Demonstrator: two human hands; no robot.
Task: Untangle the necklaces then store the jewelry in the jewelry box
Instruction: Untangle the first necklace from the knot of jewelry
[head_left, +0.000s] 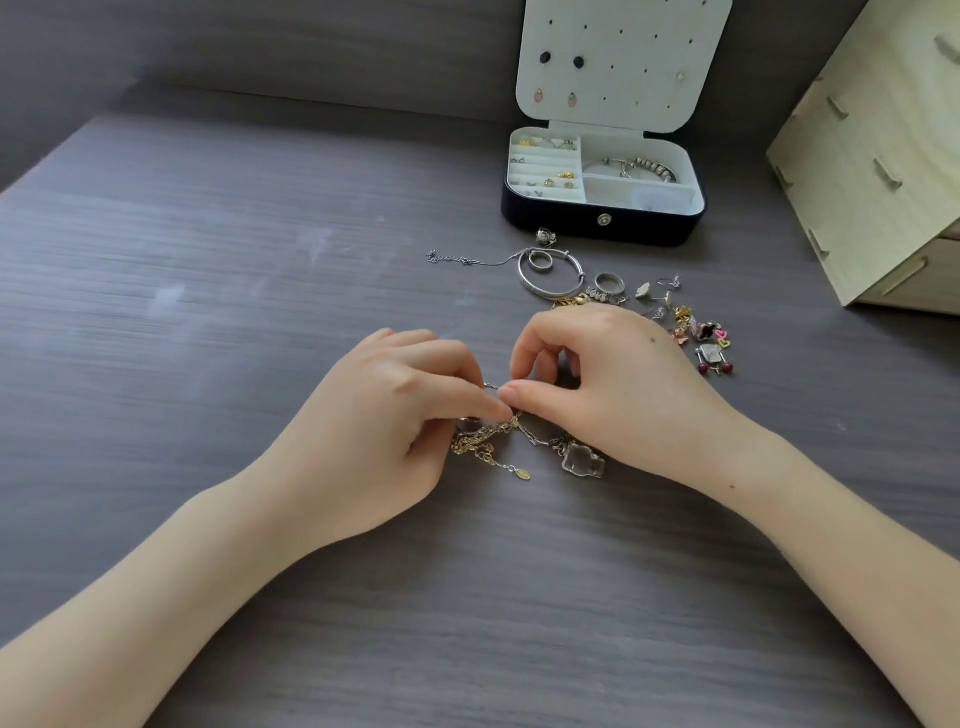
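Necklaces (498, 441) | tangled beneath both hands | left hand (400, 415), right hand (613, 384) pinching chain

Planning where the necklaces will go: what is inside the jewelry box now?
The open jewelry box holds rings and earrings in its left slots and a beaded bracelet back right. The front right compartment shows only a pale blur.

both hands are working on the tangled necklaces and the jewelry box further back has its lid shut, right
Not the lid: the head view shows the jewelry box with its lid standing open, earrings pinned inside it. The left hand and right hand do pinch at the tangled necklaces.
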